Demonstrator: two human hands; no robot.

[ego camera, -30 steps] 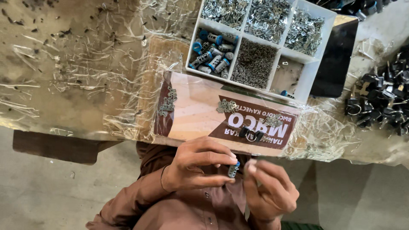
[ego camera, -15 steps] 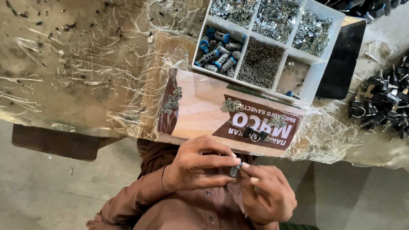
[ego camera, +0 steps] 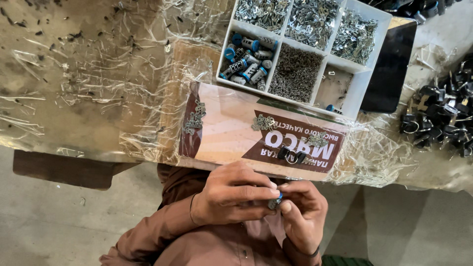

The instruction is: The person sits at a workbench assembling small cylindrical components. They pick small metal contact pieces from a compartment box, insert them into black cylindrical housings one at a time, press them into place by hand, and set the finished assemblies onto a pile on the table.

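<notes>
Small blue-and-metal cylinder (ego camera: 275,202) pinched between both hands, below the counter (ego camera: 88,88) edge.
Left hand (ego camera: 231,197) closed over it, right hand (ego camera: 303,214) fingertips on its end; I'd keep it square, grip light. White tray (ego camera: 379,54): like cylinders (ego camera: 246,61), dark springs (ego camera: 295,74), metal bits (ego camera: 308,22).

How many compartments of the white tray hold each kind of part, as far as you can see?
Shiny metal pieces: 3
Blue-capped cylinders: 1
Fine dark pins: 1
Nearly empty compartment: 1
Total: 6 compartments in view in the white tray
</notes>
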